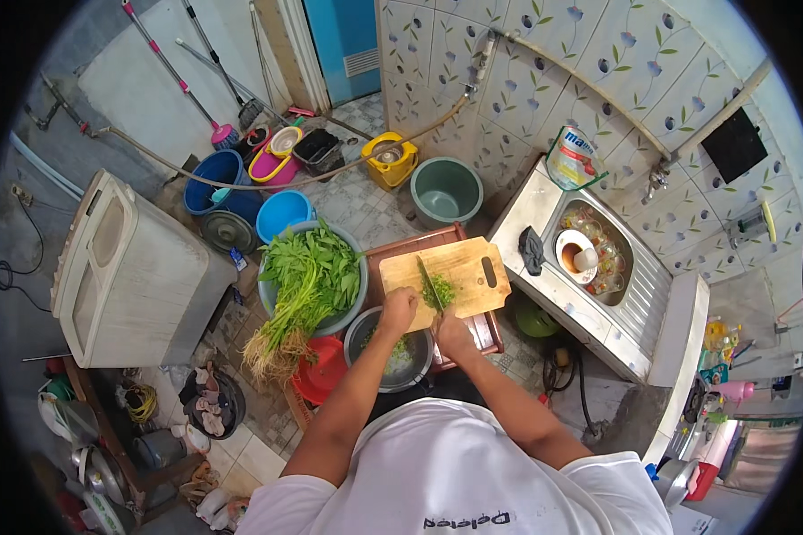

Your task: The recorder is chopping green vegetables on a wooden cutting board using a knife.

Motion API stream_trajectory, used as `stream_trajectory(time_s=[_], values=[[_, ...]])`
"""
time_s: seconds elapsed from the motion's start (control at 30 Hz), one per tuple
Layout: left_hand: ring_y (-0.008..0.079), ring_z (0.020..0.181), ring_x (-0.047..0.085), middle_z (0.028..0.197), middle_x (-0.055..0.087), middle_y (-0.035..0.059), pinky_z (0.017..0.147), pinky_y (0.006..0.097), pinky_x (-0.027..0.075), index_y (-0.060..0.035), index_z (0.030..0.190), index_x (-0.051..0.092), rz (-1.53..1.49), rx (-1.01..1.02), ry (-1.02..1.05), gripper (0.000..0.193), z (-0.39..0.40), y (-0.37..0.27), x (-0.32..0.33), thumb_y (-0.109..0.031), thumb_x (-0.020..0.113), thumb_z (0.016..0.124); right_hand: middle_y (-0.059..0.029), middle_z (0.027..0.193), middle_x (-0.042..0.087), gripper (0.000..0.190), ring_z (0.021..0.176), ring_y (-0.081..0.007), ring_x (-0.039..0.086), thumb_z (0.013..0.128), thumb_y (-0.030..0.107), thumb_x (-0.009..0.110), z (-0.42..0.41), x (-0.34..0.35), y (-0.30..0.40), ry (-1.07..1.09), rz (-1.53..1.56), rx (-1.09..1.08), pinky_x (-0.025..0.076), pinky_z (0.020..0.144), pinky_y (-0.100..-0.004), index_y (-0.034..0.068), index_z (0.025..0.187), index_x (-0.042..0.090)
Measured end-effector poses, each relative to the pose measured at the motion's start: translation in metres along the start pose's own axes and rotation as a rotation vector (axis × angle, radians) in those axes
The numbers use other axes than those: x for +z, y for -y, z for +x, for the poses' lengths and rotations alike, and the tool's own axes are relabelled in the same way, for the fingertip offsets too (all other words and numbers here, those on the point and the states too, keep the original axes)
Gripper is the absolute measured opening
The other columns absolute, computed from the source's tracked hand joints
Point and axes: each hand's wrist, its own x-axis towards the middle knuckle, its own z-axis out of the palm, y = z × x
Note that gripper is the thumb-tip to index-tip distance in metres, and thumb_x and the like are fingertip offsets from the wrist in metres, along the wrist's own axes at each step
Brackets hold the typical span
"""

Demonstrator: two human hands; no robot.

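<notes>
A wooden cutting board [475,294] with a slot handle lies at a slant in front of me. Finely chopped greens [445,289] are heaped in its middle. My right hand [454,336] grips a kitchen knife [433,284], whose blade rests along the greens and points away from me. At the board's near left edge is my left hand [399,311], fingers curled; what they grip is hidden. Below my left forearm, a dark-rimmed bowl [413,376] holds chopped green bits. Left of the board, a grey-blue basin [356,311] carries leafy greens [308,261] and a rooted bunch of stalks [274,321].
A reddish-brown wooden bench [395,246] is under the board. A red basin [314,381] stands beside the bowl. At right, a steel sink [619,291] contains glasses and a plate. Buckets, a green tub [447,190] and a hose [334,170] lie beyond; a washing machine [154,287] stands left.
</notes>
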Motion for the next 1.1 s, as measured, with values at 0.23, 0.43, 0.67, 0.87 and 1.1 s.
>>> stream_trajectory(time_s=[0.23,0.43,0.67,0.87,1.1], values=[[0.0384,0.077,0.065,0.077,0.063,0.0222,0.069,0.0432,0.051,0.0020,0.082,0.065,-0.066,-0.014,-0.023,0.004,-0.005,0.001,-0.002,-0.001,0.064,0.079,-0.0370,0.088,0.063,0.040,0.088,-0.0520,0.063,0.097,0.027,0.046,0.028,-0.033,0.008,0.059,-0.038,-0.047,0.050,0.080,-0.0567,-0.011,0.110,0.048],[0.0358,0.072,0.066,0.076,0.064,0.0221,0.066,0.0402,0.051,0.0030,0.082,0.066,-0.149,-0.042,-0.023,0.005,-0.007,0.005,-0.001,-0.001,0.066,0.079,-0.0393,0.091,0.062,0.040,0.091,-0.0539,0.062,0.099,0.031,0.043,0.014,-0.032,0.012,0.165,-0.127,-0.163,0.049,0.082,-0.0579,-0.009,0.105,0.047],[0.0338,0.073,0.068,0.077,0.066,0.0224,0.068,0.0399,0.053,0.0030,0.083,0.067,-0.150,-0.079,-0.024,0.006,-0.005,0.009,0.000,-0.002,0.067,0.079,-0.0374,0.086,0.063,0.039,0.085,-0.0526,0.063,0.099,0.029,0.046,0.011,-0.010,-0.002,0.021,-0.048,-0.030,0.049,0.077,-0.0602,-0.008,0.110,0.043],[0.0334,0.074,0.069,0.078,0.067,0.0211,0.069,0.0384,0.053,0.0033,0.083,0.067,-0.215,-0.078,-0.028,0.007,-0.007,0.008,0.002,-0.001,0.069,0.078,-0.0370,0.089,0.063,0.038,0.088,-0.0529,0.062,0.099,0.028,0.045,0.040,-0.030,0.010,0.071,-0.014,-0.081,0.051,0.080,-0.0563,-0.009,0.106,0.050],[0.0329,0.073,0.068,0.077,0.066,0.0202,0.067,0.0378,0.052,0.0031,0.081,0.066,-0.222,-0.083,-0.037,0.006,-0.010,0.013,0.001,-0.001,0.069,0.078,-0.0384,0.093,0.063,0.041,0.093,-0.0529,0.063,0.098,0.030,0.045,0.000,-0.024,0.005,0.162,-0.069,-0.034,0.050,0.083,-0.0566,-0.008,0.111,0.043]])
